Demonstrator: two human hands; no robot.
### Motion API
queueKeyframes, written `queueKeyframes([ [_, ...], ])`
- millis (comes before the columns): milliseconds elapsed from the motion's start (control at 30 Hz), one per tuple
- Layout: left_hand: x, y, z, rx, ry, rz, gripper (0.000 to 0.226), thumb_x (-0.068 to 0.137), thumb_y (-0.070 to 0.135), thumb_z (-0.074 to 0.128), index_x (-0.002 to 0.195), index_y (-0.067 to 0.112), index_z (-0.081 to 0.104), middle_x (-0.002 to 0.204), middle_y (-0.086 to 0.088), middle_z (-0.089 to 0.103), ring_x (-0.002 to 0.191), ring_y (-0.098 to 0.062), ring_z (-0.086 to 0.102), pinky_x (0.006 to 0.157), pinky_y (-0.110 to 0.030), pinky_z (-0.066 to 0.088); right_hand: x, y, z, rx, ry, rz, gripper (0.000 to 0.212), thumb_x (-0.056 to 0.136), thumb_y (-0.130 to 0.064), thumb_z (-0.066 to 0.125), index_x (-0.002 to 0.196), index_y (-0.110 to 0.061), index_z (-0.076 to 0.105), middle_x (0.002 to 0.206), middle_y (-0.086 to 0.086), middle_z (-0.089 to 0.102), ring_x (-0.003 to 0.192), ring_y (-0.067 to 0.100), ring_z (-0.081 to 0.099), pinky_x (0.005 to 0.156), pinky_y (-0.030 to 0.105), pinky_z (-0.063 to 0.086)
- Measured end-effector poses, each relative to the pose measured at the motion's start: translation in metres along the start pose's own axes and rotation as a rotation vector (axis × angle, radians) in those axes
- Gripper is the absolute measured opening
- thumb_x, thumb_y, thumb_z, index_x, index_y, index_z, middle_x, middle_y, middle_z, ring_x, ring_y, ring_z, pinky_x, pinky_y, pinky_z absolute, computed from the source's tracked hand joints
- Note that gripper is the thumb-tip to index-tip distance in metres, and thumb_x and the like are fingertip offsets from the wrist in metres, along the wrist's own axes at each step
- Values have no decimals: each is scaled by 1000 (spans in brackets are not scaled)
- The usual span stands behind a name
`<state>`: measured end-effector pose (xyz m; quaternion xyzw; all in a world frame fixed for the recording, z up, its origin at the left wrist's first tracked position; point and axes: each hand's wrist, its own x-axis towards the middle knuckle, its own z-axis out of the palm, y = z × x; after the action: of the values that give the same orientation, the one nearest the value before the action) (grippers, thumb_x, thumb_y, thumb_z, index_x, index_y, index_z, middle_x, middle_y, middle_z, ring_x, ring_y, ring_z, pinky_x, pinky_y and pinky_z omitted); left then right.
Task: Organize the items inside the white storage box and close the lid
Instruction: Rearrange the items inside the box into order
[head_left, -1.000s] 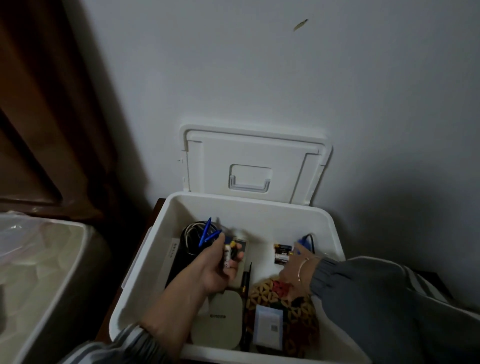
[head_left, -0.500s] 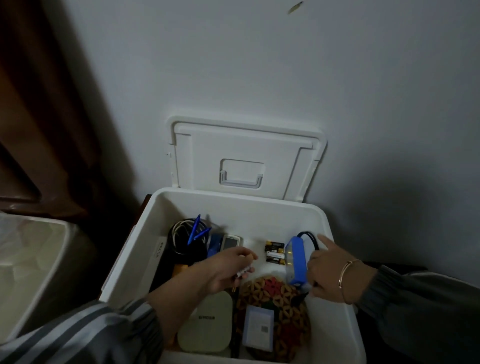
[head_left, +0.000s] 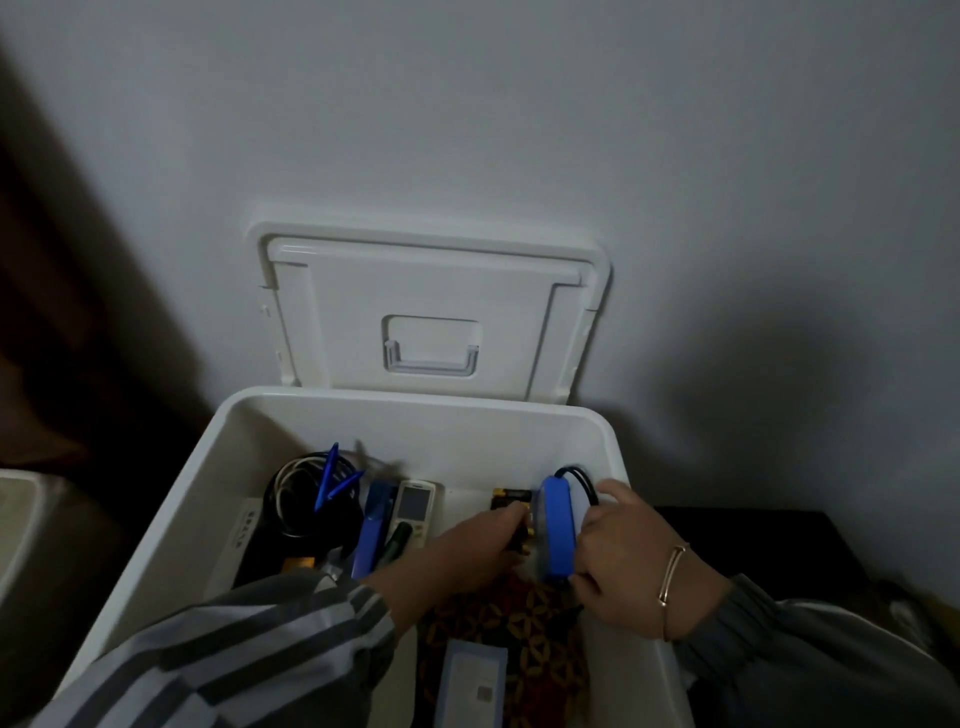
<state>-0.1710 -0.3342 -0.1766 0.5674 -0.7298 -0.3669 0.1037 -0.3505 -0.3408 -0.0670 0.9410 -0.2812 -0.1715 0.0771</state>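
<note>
The white storage box (head_left: 415, 408) stands open against the wall, and its lid (head_left: 426, 306) leans upright behind it. My right hand (head_left: 628, 566) grips a blue device (head_left: 557, 525) with a black cable, held on edge by the box's right wall. My left hand (head_left: 467, 551) reaches across the box, its fingers pinched on small black-and-gold batteries next to the blue device. More batteries (head_left: 511, 499) lie just behind. A coiled black cable (head_left: 291, 504), blue pens (head_left: 332, 478), a white remote (head_left: 415, 506) and a patterned cloth (head_left: 524, 618) lie inside.
A blue flat case (head_left: 374, 525) lies beside the remote. A pale card-like packet (head_left: 472, 680) rests on the cloth at the near side. A pale bin (head_left: 21, 525) stands to the left, and dark furniture (head_left: 753, 540) to the right. A brown curtain hangs at far left.
My left hand moved right from the box's middle to the batteries beside the blue device. My right hand lifted the blue device and now holds it upright. The view shifted closer.
</note>
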Motion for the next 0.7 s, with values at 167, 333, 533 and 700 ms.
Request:
queueKeyframes([
  [167, 5, -8, 9, 234, 133, 104, 33, 89, 19, 58, 121, 10, 54, 125, -8, 47, 105, -24, 54, 85, -29, 45, 0, 1, 1, 32, 39, -10, 47, 89, -39, 29, 84, -15, 69, 79, 4, 66, 83, 22, 56, 107, 37, 23],
  [333, -4, -18, 10, 282, 237, 145, 37, 88, 22, 60, 123, 11, 59, 124, -6, 47, 106, -20, 53, 85, -29, 48, 0, 1, 2, 29, 56, -22, 48, 88, -40, 28, 80, -16, 69, 78, 4, 66, 82, 21, 56, 106, 38, 25],
  [533, -20, -29, 2, 99, 338, -74, 33, 90, 27, 63, 120, 15, 60, 117, -2, 54, 100, -17, 56, 80, -25, 48, 1, 2, 2, 34, 66, -16, 48, 86, -39, 28, 74, -15, 68, 73, 3, 66, 79, 21, 57, 105, 40, 27],
  [700, -16, -21, 7, 35, 330, -278, 23, 92, 22, 59, 113, 15, 66, 108, -5, 67, 96, -16, 62, 81, -25, 51, 0, 1, 3, 10, 49, -15, 48, 88, -40, 28, 77, -15, 67, 75, 3, 65, 79, 21, 56, 106, 39, 24],
])
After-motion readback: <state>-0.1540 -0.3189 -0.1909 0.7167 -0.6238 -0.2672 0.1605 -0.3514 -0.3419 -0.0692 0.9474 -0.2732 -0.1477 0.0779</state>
